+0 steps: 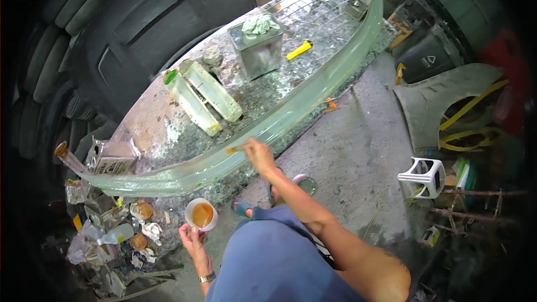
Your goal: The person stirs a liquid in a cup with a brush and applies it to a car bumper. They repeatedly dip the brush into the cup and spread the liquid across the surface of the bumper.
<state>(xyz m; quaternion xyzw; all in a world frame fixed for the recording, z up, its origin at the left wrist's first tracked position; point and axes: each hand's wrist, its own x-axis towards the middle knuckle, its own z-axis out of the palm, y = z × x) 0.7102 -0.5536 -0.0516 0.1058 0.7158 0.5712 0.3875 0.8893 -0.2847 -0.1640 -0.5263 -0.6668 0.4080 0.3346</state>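
Right hand (pixel 259 156) closed around small brush (pixel 235 150), its bristles at the long translucent curved strip (pixel 263 130) lying along front edge of stained workbench (pixel 151 106), left hand (pixel 194 241) gripping cup (pixel 201 215) with amber liquid.

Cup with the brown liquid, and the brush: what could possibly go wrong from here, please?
The cup, held in the left hand, could tip and spill its liquid.
The brush in the right hand might drip off the long, glossy strip.
The round tin stands on the floor close to the feet, so a step may knock it.
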